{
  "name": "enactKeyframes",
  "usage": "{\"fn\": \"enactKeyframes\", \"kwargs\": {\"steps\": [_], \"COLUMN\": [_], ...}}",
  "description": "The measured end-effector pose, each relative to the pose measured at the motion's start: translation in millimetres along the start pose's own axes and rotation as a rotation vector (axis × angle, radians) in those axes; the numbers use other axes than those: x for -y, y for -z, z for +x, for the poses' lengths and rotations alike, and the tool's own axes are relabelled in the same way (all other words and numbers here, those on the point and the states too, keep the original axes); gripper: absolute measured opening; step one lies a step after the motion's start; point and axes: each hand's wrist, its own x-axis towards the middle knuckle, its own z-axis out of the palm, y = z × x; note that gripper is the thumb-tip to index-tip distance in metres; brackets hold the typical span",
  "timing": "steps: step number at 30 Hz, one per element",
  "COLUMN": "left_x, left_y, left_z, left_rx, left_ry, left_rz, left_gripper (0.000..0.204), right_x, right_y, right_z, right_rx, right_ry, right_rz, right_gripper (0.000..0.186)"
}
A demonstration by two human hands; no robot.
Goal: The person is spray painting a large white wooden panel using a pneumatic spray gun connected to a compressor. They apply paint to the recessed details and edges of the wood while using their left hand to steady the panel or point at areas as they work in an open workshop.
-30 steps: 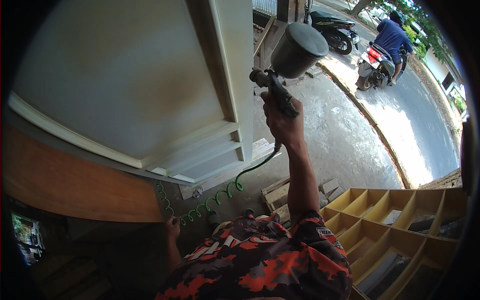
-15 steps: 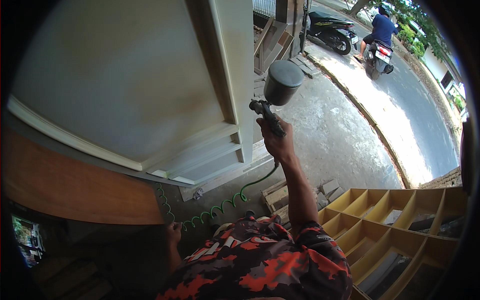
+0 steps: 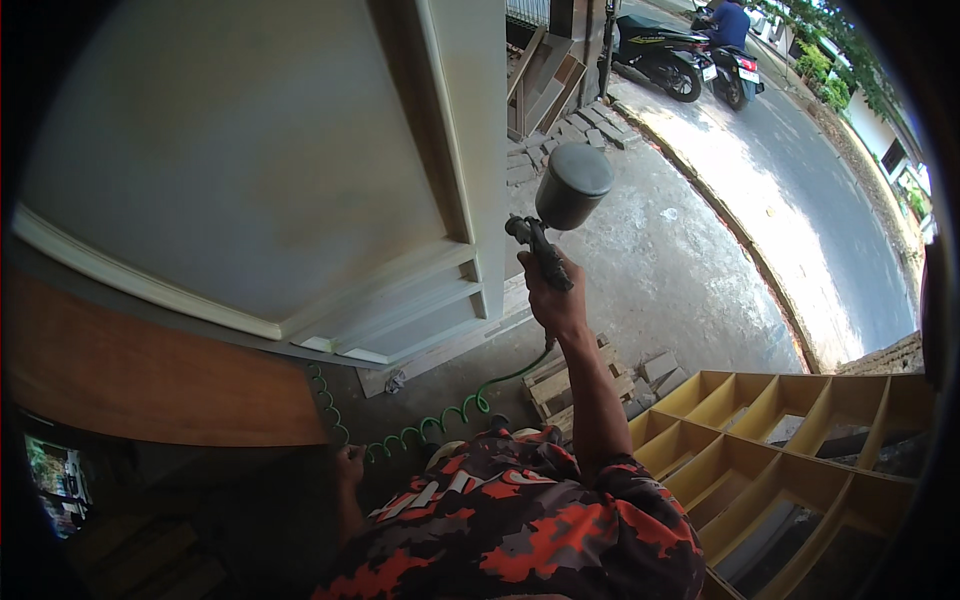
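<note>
My right hand [image 3: 553,300] is wrapped round the handle of a spray gun [image 3: 540,245], whose round grey paint cup [image 3: 576,185] sits on top, tilted. The gun's nozzle end points left, toward a large whitish panelled door or cabinet front [image 3: 250,150], with space between them. From under that hand a green coiled air hose [image 3: 460,412] hangs and loops down to the left. Low at the left, in shadow, my left hand [image 3: 350,462] is closed on the hose, which comes in from both sides of it.
A brown wooden board [image 3: 160,370] lies at left below the panel. Yellowish compartment shelving [image 3: 760,440] stands at lower right, near a wooden pallet [image 3: 580,385] and loose blocks [image 3: 660,370]. Beyond the concrete floor [image 3: 660,230] are a parked motorbike [image 3: 660,60] and a rider [image 3: 731,25] on the road.
My right hand and the spray gun have moved slightly down and to the right. The rider has gone farther up the road. My left hand stays about where it was.
</note>
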Motion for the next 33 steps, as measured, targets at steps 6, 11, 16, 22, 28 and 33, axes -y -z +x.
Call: {"fn": "enactKeyframes", "kwargs": {"steps": [6, 11, 16, 22, 28, 33], "left_x": [-4, -11, -13, -19, -9, 3], "left_y": [2, 4, 6, 10, 7, 2], "left_z": [10, 7, 6, 0, 4, 7], "left_rx": [0.014, -0.026, -0.021, 0.027, 0.053, 0.069], "left_ry": [0.002, -0.09, -0.057, -0.028, 0.02, -0.001], "left_rz": [-0.088, -0.125, -0.07, 0.057, 0.113, 0.095], "left_gripper": [0.029, 0.027, 0.027, 0.03, 0.033, 0.033], "right_x": [63, 74, 4, -80, -139, -164], "right_y": [11, 14, 0, -22, -33, -33], "right_z": [20, 20, 19, 5, -3, -14], "right_rx": [0.001, 0.06, 0.068, 0.043, 0.044, 0.1], "right_ry": [0.098, 0.173, 0.043, -0.006, -0.045, -0.164], "right_rz": [0.144, 0.302, 0.203, -0.068, -0.092, -0.126], "right_gripper": [0.019, 0.013, 0.02, 0.027, 0.027, 0.029]}}
